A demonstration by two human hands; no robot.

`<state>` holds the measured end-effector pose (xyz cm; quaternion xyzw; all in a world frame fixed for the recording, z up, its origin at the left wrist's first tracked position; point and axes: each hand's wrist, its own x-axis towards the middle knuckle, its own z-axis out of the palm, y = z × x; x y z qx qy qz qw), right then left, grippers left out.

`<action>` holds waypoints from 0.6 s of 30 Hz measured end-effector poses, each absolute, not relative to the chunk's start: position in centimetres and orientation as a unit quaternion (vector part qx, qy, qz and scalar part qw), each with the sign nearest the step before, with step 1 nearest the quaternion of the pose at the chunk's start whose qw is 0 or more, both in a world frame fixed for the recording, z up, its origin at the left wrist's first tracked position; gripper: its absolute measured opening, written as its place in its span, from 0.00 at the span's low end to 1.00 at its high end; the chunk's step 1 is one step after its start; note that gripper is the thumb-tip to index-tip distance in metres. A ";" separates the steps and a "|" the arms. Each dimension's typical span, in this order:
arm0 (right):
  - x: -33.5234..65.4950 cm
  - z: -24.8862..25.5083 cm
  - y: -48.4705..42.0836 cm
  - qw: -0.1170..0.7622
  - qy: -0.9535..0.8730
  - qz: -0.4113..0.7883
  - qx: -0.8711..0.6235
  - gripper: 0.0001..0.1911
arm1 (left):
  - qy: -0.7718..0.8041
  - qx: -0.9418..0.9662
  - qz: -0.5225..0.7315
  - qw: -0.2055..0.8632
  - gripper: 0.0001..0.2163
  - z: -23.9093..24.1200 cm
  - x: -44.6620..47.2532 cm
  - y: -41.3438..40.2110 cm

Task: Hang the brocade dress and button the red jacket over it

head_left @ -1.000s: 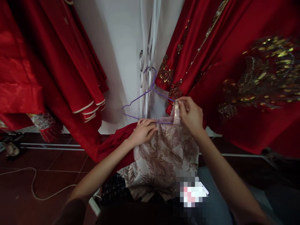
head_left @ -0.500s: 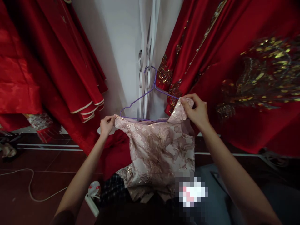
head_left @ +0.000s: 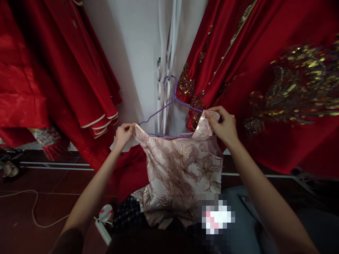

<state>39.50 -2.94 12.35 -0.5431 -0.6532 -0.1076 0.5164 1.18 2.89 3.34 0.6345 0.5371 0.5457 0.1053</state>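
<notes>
A pink and cream floral brocade dress [head_left: 180, 162] with a metallic sheen lies across my lap, its neckline facing away from me. My left hand [head_left: 124, 134] pinches its left shoulder strap. The right strap is gripped between thumb and fingers of my right hand [head_left: 222, 125]. A purple wire hanger [head_left: 175, 97] sits in the neck opening, its hook pointing up and away. Both ends of the hanger are covered by the straps, and its lower bar shows along the neckline.
Red garments [head_left: 87, 70] hang on the left, and a red garment with gold sequins [head_left: 265, 88] hangs on the right. White metal scrollwork [head_left: 165, 70] stands against the pale wall. A white power strip [head_left: 103, 231] and a cable [head_left: 35, 208] are on the dark floor.
My left hand has moved slightly up and to the right, bringing the left strap over the hanger's left end, which was uncovered before. My right hand stays nearly still.
</notes>
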 end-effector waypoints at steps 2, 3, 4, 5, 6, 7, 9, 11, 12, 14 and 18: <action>39.5 12.4 -3.0 0.518 -0.653 -0.111 -0.542 0.12 | 0.575 0.633 0.503 0.124 0.15 2.8 0.7 3.2; 39.4 12.4 -3.0 0.518 -0.654 -0.109 -0.540 0.12 | 0.587 0.631 0.490 0.133 0.15 2.3 0.4 3.3; 39.4 12.4 -3.0 0.517 -0.656 -0.108 -0.539 0.12 | 0.594 0.628 0.483 0.142 0.15 1.7 0.1 3.4; 39.4 12.4 -3.0 0.517 -0.657 -0.106 -0.539 0.12 | 0.596 0.624 0.482 0.149 0.15 1.1 -0.1 3.5; 39.4 12.5 -3.0 0.515 -0.658 -0.104 -0.540 0.12 | 0.597 0.621 0.484 0.154 0.15 0.5 -0.3 3.5; 39.4 12.5 -3.0 0.514 -0.657 -0.103 -0.541 0.12 | 0.596 0.620 0.486 0.158 0.16 0.1 -0.4 3.5; 39.5 12.6 -3.0 0.513 -0.655 -0.101 -0.545 0.12 | 0.586 0.624 0.490 0.163 0.17 -0.3 -0.4 3.5; 39.5 12.6 -3.1 0.510 -0.657 -0.099 -0.547 0.11 | 0.569 0.628 0.504 0.167 0.18 -0.2 -0.1 3.3; 39.6 12.7 -3.2 0.507 -0.659 -0.098 -0.547 0.11 | 0.558 0.627 0.516 0.169 0.18 0.0 0.1 3.1; 39.7 12.8 -3.3 0.500 -0.665 -0.093 -0.547 0.10 | 0.538 0.622 0.543 0.171 0.18 0.6 0.3 2.8; 39.8 12.9 -3.3 0.499 -0.663 -0.092 -0.550 0.11 | 0.534 0.619 0.553 0.158 0.18 1.3 0.3 2.2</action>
